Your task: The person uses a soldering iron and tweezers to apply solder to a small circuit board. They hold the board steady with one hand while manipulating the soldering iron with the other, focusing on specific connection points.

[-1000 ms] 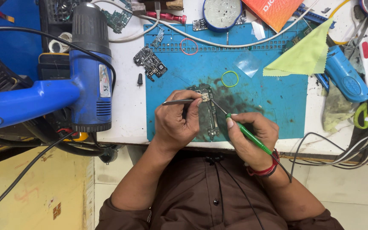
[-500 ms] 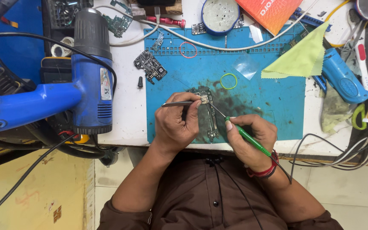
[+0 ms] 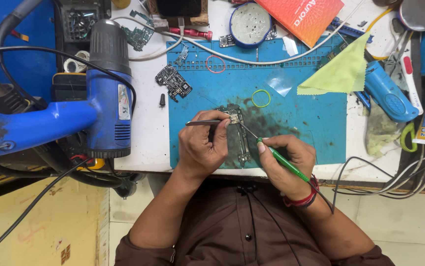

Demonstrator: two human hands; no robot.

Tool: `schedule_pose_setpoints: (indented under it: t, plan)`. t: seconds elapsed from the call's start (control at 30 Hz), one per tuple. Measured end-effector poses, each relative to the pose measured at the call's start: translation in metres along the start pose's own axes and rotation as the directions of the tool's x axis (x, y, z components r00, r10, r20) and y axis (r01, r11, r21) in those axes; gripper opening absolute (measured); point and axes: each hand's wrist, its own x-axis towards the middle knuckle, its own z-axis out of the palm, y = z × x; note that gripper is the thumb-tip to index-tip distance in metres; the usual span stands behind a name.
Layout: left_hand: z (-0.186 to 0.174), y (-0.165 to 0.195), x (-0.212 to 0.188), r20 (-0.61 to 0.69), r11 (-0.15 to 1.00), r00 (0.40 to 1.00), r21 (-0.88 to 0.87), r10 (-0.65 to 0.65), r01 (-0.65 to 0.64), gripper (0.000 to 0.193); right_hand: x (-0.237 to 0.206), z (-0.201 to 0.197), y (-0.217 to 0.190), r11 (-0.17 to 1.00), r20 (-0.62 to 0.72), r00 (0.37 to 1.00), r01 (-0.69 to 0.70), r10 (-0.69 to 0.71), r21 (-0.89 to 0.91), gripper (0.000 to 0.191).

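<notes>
- Hands meet over a dark circuit board (image 3: 239, 135) that lies on the blue work mat (image 3: 311, 123), near the mat's front edge and close to my body.
- My left hand (image 3: 203, 145) is closed around metal tweezers (image 3: 207, 122), whose tips touch the top end of the board.
- My right hand (image 3: 284, 162) grips a green-handled tool (image 3: 281, 160) like a pen; its thin metal point slants up to the same spot on the board.
- I see a second small circuit board (image 3: 173, 83) at the mat's upper left corner, well apart from my hands.
- A yellow rubber band (image 3: 261, 98) lies on the mat just above the board, and a red one (image 3: 216, 64) farther up.
- A blue heat gun (image 3: 99, 113) rests to my left, off the mat.
- A yellow-green cloth (image 3: 343, 74) lies at the mat's upper right.
</notes>
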Motion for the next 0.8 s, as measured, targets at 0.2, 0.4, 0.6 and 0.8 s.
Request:
schedule_pose_setpoints:
  t: [0.2,0.4,0.6,0.8]
  plan:
    - [0.0001,-0.0016,-0.0005,-0.007,1.0,1.0,0.001,0.018,-0.018,0.005,0.0012,0.0004,-0.0002,0.999,0.009,1.0,0.026,-0.026,-0.024,0.008]
    - [0.0015,-0.0049,-0.0007,0.006,1.0,1.0,-0.009,0.016,-0.016,0.004,0.0017,-0.0006,-0.0002,1.0,0.02,0.999,0.025,-0.025,-0.012,0.008]
    - [0.001,-0.0043,-0.0017,0.007,1.0,1.0,-0.009,-0.002,0.002,0.004,0.0007,-0.0005,-0.0008,1.0,0.019,1.0,0.01,-0.01,-0.005,0.009]
    - [0.0003,-0.002,-0.001,0.001,1.0,1.0,-0.01,0.006,-0.006,0.005,0.0004,-0.0002,-0.0016,1.0,0.004,1.0,0.008,-0.008,-0.028,0.008]
